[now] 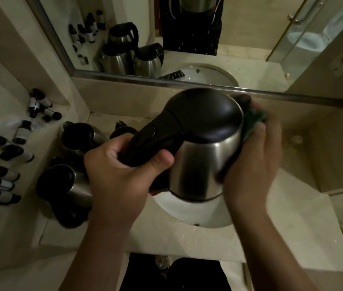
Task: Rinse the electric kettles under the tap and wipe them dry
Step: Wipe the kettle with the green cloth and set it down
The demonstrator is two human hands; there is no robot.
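Over the bathroom bench (292, 217), left grip (122, 171) is clasping one kettle (204, 148)'s handle while right grip (254, 152) is pressing a green cloth (254, 118) on it; three kettles (69, 181) are waiting.

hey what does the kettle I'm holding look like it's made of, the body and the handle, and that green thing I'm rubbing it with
Kettle body: brushed stainless steel by the look, silvery with soft streaked reflections. Its handle and lid: smooth black plastic, probably, with a dull sheen. Green pad under the right hand: blurred, seemingly a cloth or scouring sponge; I cannot tell which.

No legible text anywhere; white labels on the small dark bottles (22, 133) too blurred to read
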